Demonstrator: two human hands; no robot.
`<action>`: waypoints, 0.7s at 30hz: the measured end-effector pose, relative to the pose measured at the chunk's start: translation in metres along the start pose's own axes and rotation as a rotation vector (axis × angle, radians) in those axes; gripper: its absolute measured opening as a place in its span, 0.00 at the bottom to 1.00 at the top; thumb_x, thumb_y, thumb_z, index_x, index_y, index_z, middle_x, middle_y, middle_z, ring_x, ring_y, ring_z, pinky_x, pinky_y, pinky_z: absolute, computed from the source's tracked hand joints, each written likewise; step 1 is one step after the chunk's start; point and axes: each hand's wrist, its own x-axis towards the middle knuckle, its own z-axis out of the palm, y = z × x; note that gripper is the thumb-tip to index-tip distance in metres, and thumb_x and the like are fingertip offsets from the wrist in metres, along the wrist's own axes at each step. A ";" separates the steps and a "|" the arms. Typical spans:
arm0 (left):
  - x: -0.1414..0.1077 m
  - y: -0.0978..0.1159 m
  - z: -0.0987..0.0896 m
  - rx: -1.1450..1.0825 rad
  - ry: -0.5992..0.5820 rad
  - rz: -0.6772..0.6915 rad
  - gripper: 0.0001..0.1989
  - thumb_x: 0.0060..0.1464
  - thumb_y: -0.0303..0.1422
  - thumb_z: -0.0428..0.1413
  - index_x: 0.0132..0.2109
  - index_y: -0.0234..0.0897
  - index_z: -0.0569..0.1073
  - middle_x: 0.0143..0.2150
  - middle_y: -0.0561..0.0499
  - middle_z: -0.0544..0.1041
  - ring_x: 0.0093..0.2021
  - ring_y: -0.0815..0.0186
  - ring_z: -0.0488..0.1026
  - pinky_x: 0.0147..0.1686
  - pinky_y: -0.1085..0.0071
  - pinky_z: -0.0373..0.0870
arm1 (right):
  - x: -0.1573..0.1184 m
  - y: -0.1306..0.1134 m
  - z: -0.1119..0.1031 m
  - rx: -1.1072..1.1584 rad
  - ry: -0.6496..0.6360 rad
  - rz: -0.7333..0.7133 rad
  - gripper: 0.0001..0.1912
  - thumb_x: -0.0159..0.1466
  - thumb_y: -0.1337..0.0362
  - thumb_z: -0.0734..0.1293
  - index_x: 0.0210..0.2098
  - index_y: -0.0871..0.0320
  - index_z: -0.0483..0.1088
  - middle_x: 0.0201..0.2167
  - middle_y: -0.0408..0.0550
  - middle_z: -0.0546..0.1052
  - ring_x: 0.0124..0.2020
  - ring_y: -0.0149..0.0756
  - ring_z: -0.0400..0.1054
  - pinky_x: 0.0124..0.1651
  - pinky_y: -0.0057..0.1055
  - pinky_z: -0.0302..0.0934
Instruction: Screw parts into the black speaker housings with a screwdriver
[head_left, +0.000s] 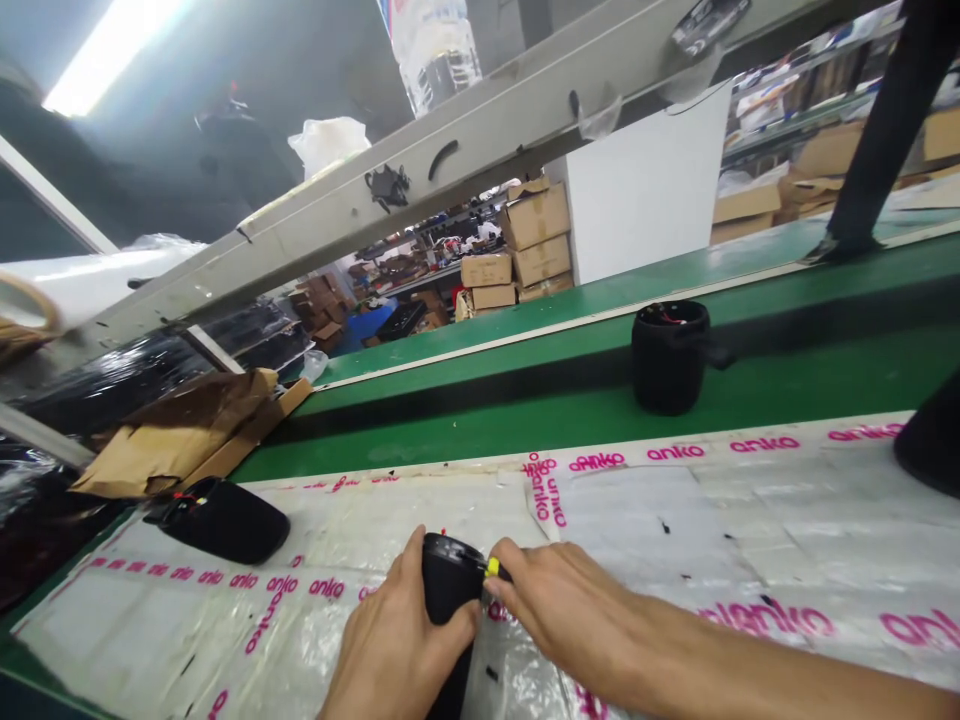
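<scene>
A black fabric-covered cylinder (pixel 448 580) stands at the bottom centre, its dark rim facing up. My left hand (pixel 409 635) is wrapped round its left side and front, with the thumb across the front. At the right of the rim, my right hand (pixel 555 600) pinches a small yellow piece (pixel 493 568) between thumb and fingers, close against the cylinder. A tiny red bit shows just above the rim. What lies inside the cylinder is hidden from this angle.
Another black cylinder (pixel 670 360) with red wires stands on the green belt (pixel 450 425). One lies on the plastic-covered surface (pixel 622 530) at left (pixel 240 522). A dark object (pixel 934 440) sits at the right edge. Flattened cardboard (pixel 180 425) lies at left; a beam (pixel 315 215) crosses above.
</scene>
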 end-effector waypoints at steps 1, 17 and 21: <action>0.001 -0.001 0.000 -0.014 -0.003 -0.003 0.41 0.54 0.45 0.51 0.69 0.29 0.52 0.64 0.35 0.67 0.60 0.46 0.69 0.57 0.54 0.63 | 0.002 0.000 0.001 -0.011 -0.008 -0.006 0.10 0.75 0.60 0.56 0.40 0.56 0.64 0.29 0.46 0.74 0.28 0.40 0.68 0.26 0.33 0.46; 0.000 -0.001 -0.002 -0.117 0.021 -0.028 0.39 0.51 0.45 0.54 0.67 0.33 0.58 0.59 0.35 0.73 0.56 0.46 0.72 0.52 0.59 0.65 | 0.012 -0.009 0.006 -0.173 -0.094 0.055 0.07 0.74 0.60 0.59 0.41 0.55 0.64 0.28 0.45 0.76 0.27 0.46 0.73 0.23 0.35 0.40; 0.000 0.000 -0.003 -0.066 -0.010 -0.024 0.39 0.52 0.44 0.53 0.68 0.32 0.56 0.58 0.35 0.73 0.56 0.48 0.73 0.51 0.60 0.66 | 0.013 -0.005 0.017 -0.291 -0.097 0.024 0.06 0.74 0.62 0.59 0.41 0.56 0.63 0.29 0.45 0.77 0.25 0.46 0.73 0.22 0.37 0.36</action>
